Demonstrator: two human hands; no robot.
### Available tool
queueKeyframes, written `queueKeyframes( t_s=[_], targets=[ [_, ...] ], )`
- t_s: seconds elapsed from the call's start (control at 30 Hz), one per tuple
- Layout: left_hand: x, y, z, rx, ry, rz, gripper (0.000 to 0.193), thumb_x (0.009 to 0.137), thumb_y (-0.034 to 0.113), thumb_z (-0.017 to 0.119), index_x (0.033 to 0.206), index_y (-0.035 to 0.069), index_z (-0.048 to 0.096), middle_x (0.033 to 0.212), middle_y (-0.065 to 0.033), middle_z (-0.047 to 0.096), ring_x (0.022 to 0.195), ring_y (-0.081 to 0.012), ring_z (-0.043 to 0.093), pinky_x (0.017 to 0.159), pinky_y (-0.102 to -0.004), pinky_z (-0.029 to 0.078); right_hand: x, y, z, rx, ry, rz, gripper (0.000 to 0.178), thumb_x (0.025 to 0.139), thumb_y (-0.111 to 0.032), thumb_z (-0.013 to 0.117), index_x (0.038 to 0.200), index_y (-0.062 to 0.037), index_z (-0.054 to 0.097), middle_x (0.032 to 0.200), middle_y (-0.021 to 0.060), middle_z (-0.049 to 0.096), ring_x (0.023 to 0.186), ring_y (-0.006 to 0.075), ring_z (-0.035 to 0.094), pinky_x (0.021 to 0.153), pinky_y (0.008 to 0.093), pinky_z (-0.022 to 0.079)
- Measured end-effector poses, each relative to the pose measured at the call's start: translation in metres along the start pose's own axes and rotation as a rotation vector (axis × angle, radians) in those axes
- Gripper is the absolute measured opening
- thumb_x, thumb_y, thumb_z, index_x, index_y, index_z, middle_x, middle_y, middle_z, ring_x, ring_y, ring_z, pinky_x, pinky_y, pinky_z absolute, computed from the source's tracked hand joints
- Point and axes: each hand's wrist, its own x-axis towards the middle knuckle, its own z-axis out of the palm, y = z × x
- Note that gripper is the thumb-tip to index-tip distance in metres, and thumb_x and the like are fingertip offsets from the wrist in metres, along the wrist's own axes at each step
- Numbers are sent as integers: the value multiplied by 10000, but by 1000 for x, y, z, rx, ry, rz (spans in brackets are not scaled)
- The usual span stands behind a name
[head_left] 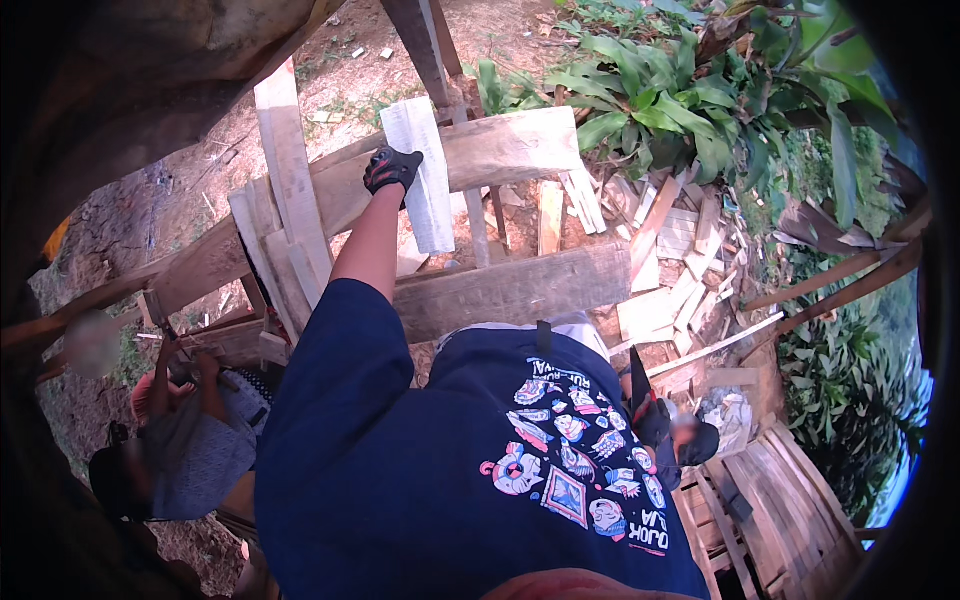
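My left hand [393,170], in a black glove with red marks, is stretched out and closed round the left edge of a short, pale wooden board [424,200]. Its thumb lies on the board's face. The board stands nearly upright against a long horizontal beam [515,150] and reaches down toward a second, nearer plank [515,290]. Beside my right hip, my right hand [652,420] shows only in part, in a dark glove. A dark, pointed blade [637,378] rises from it; the grip on it is mostly hidden.
Upright planks [290,180] lean on the beam at the left. Scrap wood [680,270] litters the ground to the right, near leafy plants [650,100]. A stack of boards [780,500] lies at the lower right. Another person [200,440] is bent over at the left.
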Motion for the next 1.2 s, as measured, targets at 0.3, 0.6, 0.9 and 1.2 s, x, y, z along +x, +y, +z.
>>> queueKeyframes(
  t_s=[0.3,0.6,0.9,1.2],
  targets=[
    [-9,13,-4,-21,-21,15,695,826,616,789,1350,159,770,1372,-147,753,1253,-357,725,1068,-497,562,40,-45,-22,-28,-162,89,352,855,-206,779,1188,-90,769,1166,175,765,1040,368,751,869,477,605],
    [-12,21,0,-9,1,29,723,820,616,791,1354,130,762,1375,-150,749,1256,-358,723,1067,-503,562,42,-38,-6,143,-128,151,377,1014,-353,636,1207,-55,762,1053,161,777,885,310,760,737,436,602],
    [-19,24,1,26,75,56,659,830,579,791,1293,112,778,1323,-166,763,1202,-355,745,1019,-499,595,33,-86,-52,-168,-241,-30,355,1012,-328,631,1216,-73,771,1250,196,760,1117,342,750,920,438,589],
    [-5,19,7,37,11,76,763,814,635,802,1354,100,734,1341,-170,754,1221,-366,736,1034,-504,587,26,-88,-43,55,-39,14,162,958,-137,705,1072,-55,787,1229,232,741,1044,440,744,903,508,605]
  ],
)
